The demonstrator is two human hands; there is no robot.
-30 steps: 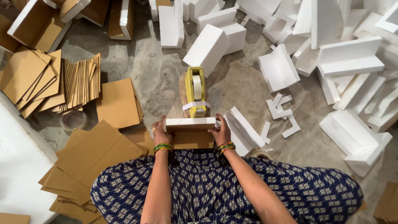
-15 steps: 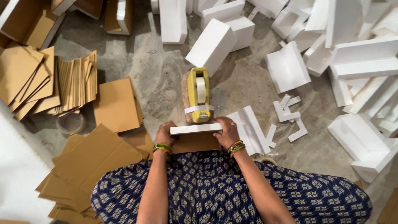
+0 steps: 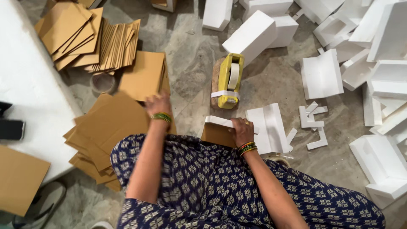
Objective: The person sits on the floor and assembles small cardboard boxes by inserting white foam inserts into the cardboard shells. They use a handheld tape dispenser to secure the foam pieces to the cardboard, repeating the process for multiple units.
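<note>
The right hand (image 3: 241, 130) clasps a small brown cardboard box capped with white foam (image 3: 218, 129), near a yellow tape dispenser (image 3: 230, 80). The blurred left hand (image 3: 157, 104), apparently empty with fingers loose, hovers over flat brown cardboard sheets (image 3: 112, 123).

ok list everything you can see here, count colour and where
small box: one, brown card with a white foam piece on top, at the lap, under the right hand
tape dispenser: one, yellow, floor centre
cardboard sheets: many, brown, piled on the floor at left
cardboard strips: one stack, brown, upper left
foam blocks: many, white, scattered top and right
foam offcuts: a few, white, right of centre
tape roll: one, brownish, floor left
white surface: one, far left
left hand: over the cardboard sheets
right hand: fingers on the small box
</note>
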